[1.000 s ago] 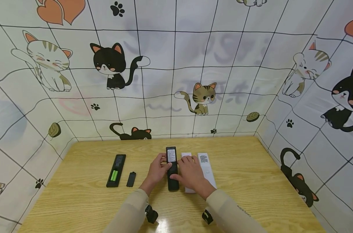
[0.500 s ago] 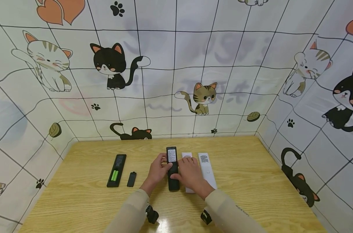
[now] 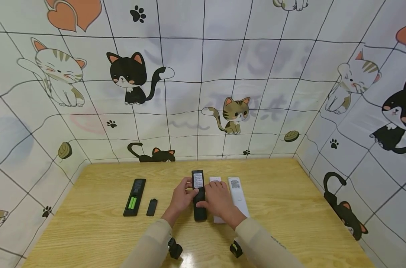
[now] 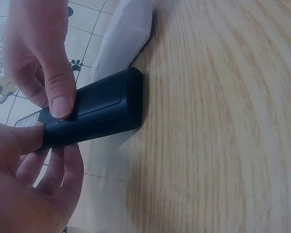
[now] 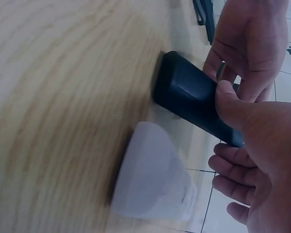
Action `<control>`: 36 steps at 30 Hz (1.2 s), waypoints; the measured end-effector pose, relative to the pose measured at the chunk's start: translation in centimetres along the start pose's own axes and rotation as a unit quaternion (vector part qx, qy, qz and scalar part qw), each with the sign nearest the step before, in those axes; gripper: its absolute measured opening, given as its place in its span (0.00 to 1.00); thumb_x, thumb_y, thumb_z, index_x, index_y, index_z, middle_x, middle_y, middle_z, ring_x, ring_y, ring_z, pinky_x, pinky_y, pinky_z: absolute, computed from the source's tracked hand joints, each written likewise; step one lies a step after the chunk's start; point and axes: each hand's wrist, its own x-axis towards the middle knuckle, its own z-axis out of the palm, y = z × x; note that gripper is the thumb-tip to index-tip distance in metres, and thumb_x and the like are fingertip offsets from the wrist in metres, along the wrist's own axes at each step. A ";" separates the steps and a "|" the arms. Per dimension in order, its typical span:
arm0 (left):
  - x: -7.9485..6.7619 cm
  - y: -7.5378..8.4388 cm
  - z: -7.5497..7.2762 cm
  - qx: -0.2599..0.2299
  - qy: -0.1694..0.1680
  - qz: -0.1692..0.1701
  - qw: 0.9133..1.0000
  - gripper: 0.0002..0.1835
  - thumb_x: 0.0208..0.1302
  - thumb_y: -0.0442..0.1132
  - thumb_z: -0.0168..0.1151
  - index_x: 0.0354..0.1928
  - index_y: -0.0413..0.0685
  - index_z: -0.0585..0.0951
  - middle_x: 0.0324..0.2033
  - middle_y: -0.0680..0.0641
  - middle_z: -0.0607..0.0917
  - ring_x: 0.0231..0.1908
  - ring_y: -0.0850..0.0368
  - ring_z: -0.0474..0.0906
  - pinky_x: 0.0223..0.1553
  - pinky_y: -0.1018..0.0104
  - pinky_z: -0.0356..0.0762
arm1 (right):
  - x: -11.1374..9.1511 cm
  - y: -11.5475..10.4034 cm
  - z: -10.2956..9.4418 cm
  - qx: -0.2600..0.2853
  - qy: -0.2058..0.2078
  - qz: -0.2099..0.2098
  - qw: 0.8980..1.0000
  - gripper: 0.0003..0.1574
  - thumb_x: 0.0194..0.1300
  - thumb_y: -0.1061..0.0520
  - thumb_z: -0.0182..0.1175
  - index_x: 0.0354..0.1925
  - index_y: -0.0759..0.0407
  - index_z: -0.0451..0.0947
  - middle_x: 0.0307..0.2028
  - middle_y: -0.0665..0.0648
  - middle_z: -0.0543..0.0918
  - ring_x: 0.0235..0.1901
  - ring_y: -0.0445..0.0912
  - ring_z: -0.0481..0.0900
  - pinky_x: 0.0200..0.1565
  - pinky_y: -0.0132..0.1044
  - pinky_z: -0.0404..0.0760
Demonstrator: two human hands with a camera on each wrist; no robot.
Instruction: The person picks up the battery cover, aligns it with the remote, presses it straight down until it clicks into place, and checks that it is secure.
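A black remote control [image 3: 200, 214] lies back side up at the middle of the table, its white label toward the far end. My left hand [image 3: 181, 195] grips its left side, thumb on the back near the label and fingers along the edge. From the right, my right hand [image 3: 219, 199] holds it too. The right thumb [image 4: 61, 104] presses on the closed battery cover [image 4: 99, 99], while the other right fingers [image 5: 235, 172] curl at the opposite edge. In the right wrist view, the remote's near end [image 5: 167, 80] is right at the tabletop.
At left lies a second black remote [image 3: 138, 185], its battery bay open with two green batteries [image 3: 132, 203] inside. Beside it is a loose black battery cover [image 3: 151, 207]. Two white remotes [image 3: 238, 193] lie right of centre, one partly under my right hand. A cat-print curtain [image 3: 183, 93] surrounds the table.
The head view has tilted up very slightly. Both hands and the black remote keep the same place, with the right thumb still on the cover.
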 end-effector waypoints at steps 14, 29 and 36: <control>-0.2 0.0 0.3 0.010 0.011 0.004 1.000 0.17 0.68 0.34 0.59 0.57 0.48 0.72 0.49 0.40 0.84 0.39 0.52 0.83 0.35 0.64 0.80 | 0.4 -0.1 -0.3 0.039 -0.038 0.008 0.998 0.41 0.55 0.30 0.65 0.51 0.61 0.75 0.45 0.58 0.81 0.54 0.55 0.75 0.62 0.52 0.68; 0.0 0.1 0.1 0.003 0.013 -0.003 1.000 0.17 0.68 0.35 0.60 0.57 0.49 0.73 0.50 0.41 0.83 0.40 0.52 0.83 0.36 0.63 0.81 | 0.2 -0.2 -0.1 0.025 -0.056 0.001 0.998 0.51 0.57 0.29 0.63 0.63 0.64 0.66 0.56 0.62 0.75 0.61 0.56 0.69 0.65 0.53 0.63; -0.1 0.2 0.0 -0.013 0.009 0.000 1.000 0.18 0.67 0.34 0.61 0.57 0.48 0.73 0.48 0.40 0.84 0.39 0.52 0.84 0.36 0.60 0.83 | 0.2 0.1 0.1 0.031 -0.040 -0.001 0.999 0.50 0.55 0.29 0.65 0.60 0.64 0.69 0.54 0.61 0.76 0.59 0.56 0.70 0.64 0.54 0.64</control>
